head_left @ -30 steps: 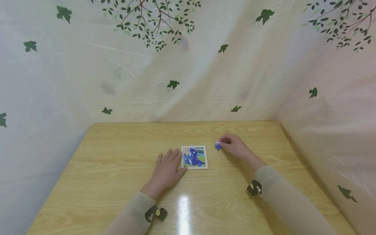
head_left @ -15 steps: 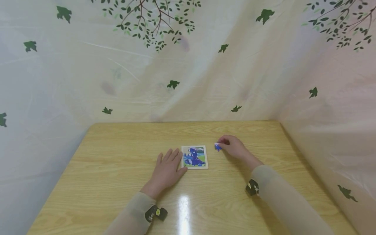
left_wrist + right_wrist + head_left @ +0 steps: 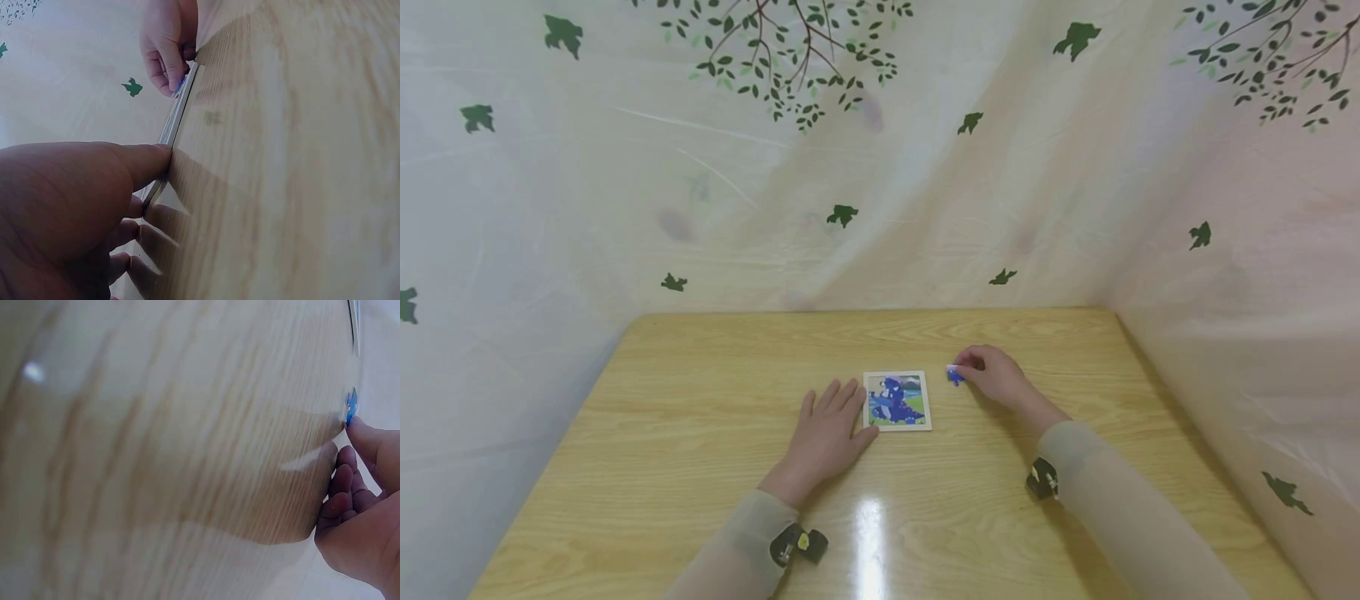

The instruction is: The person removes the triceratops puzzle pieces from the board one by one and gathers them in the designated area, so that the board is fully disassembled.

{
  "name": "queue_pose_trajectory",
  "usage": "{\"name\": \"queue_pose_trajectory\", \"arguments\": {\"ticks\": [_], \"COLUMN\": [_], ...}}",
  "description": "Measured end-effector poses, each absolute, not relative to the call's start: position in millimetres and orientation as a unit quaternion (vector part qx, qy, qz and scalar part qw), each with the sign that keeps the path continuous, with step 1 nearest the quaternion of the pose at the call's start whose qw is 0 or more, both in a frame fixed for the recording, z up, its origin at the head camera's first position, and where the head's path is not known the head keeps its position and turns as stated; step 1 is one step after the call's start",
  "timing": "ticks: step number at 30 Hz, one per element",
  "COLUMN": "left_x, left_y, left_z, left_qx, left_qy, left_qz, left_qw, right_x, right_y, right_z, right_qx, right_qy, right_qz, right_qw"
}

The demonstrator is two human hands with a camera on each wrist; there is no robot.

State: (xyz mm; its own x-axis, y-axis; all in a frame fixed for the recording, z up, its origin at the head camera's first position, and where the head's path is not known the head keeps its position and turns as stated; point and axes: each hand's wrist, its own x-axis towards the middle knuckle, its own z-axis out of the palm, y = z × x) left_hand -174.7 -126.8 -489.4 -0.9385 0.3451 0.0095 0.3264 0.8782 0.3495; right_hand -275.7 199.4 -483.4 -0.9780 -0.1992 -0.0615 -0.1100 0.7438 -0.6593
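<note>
Blue jigsaw piece (image 3: 953, 374) was pinched in the right hand (image 3: 997, 377), just right of a pale-framed dinosaur puzzle (image 3: 897, 403).

On the wooden table (image 3: 700, 375), the left hand (image 3: 825, 437) lay flat with fingers straight and slightly spread, its thumb and index finger touching the puzzle's left edge, apparently to steady it. The right thumb and fingers held the piece at its right side, apart from the frame; whether it touched the wood could not be told. The step in hand looked like turning or lining up the piece before fitting it. The next move seemed to call for a short carry left and a matching angle; the far left corner looked paler, perhaps a gap, though too small to tell.
</note>
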Motion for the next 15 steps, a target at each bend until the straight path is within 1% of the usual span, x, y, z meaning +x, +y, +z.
{"name": "queue_pose_trajectory", "arguments": {"ticks": [15], "left_x": [-175.3], "left_y": [-126.3], "left_z": [-488.4], "left_qx": [0.172], "left_qy": [0.970], "left_qz": [0.170], "left_qw": [0.032], "right_x": [-273.3], "right_y": [197.2], "right_z": [-480.0], "right_qx": [-0.095], "right_qy": [0.932], "right_qz": [-0.345], "right_qw": [0.061]}}
